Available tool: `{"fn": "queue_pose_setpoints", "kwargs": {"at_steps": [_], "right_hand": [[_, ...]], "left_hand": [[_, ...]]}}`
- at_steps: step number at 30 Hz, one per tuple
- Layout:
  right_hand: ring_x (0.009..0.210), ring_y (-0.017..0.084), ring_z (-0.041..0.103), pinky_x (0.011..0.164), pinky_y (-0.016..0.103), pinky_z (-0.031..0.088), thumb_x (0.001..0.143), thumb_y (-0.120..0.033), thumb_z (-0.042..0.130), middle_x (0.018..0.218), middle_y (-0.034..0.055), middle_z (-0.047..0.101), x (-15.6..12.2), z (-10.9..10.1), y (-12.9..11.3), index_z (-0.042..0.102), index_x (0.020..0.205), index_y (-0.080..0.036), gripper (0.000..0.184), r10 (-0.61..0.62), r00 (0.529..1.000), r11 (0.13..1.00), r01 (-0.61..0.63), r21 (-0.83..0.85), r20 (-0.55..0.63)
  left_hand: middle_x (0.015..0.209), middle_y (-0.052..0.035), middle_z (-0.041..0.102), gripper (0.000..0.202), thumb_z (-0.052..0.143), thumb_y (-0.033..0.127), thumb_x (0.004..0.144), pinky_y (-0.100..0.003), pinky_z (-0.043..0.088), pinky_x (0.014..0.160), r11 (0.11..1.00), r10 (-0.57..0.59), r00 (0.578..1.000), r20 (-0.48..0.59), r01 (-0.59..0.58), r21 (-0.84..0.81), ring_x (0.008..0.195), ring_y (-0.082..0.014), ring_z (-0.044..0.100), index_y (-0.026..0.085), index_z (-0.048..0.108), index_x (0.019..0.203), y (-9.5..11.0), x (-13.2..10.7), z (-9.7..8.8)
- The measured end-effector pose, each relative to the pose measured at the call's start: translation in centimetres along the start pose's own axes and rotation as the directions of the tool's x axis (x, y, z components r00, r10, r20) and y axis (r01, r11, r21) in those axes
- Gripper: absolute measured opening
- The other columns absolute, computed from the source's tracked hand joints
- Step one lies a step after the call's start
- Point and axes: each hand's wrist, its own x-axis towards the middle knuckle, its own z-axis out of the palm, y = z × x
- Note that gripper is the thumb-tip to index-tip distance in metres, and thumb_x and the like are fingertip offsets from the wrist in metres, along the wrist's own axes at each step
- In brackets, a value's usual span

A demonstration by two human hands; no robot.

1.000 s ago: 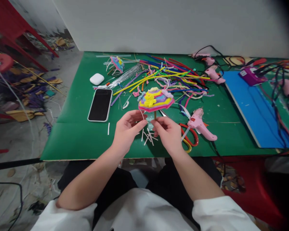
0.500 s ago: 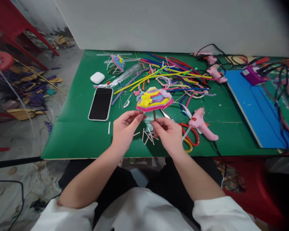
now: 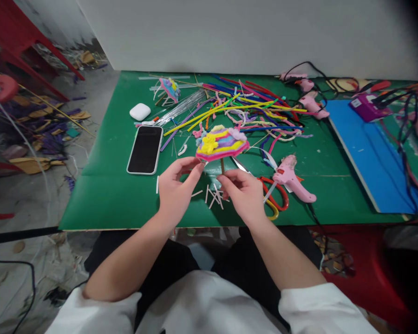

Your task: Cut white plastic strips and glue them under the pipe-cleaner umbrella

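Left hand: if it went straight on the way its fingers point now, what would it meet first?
Probably the umbrella-shaped craft piece, at its pink rim, right ahead of the left hand in the picture. Depth is unclear, so the hand might pass beneath instead.

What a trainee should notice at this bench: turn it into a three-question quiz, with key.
1. What does the right hand pinch?
(A) scissors
(B) the stick under the colourful fuzzy piece
(C) a green pipe cleaner

2. True or false: the phone lies to the left of the nearest glue gun.

3. Fill in the colour: the large flat board on the right is ____.

Key: 1. B; 2. True; 3. blue.
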Motion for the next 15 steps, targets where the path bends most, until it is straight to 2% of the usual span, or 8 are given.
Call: {"fn": "queue_pose_setpoints", "kwargs": {"at_steps": [5, 15], "right_hand": [[0.04, 0.009, 0.052, 0.043, 0.021, 0.042, 0.075, -0.036, 0.065, 0.049, -0.0056, 0.055, -0.11, 0.11, 0.11, 0.063, 0.071, -0.02, 0.017, -0.013, 1.0, 1.0, 0.013, -0.014, 0.007], [0.039, 0.009, 0.05, 0.042, 0.021, 0.041, 0.075, -0.038, 0.065, 0.048, -0.0057, 0.054, -0.21, 0.04, 0.07, 0.063, 0.072, -0.02, 0.019, 0.0, 0.999, 1.0, 0.001, -0.008, 0.034]], "left_hand": [[0.081, -0.0001, 0.07, 0.014, 0.071, 0.03, 0.072, -0.024, 0.05, 0.074, 1.0, 0.012, 1.0, -0.021, -0.011, 0.022, 0.077, -0.0139, 0.065, 0.021, 0.07, 0.083, 0.26, -0.06, -0.12], [0.075, 0.001, 0.07, 0.012, 0.071, 0.029, 0.072, -0.019, 0.051, 0.064, 0.992, 0.111, 0.992, -0.065, -0.106, 0.074, 0.068, -0.0101, 0.064, 0.02, 0.07, 0.08, -0.16, 0.44, -0.29]]}}
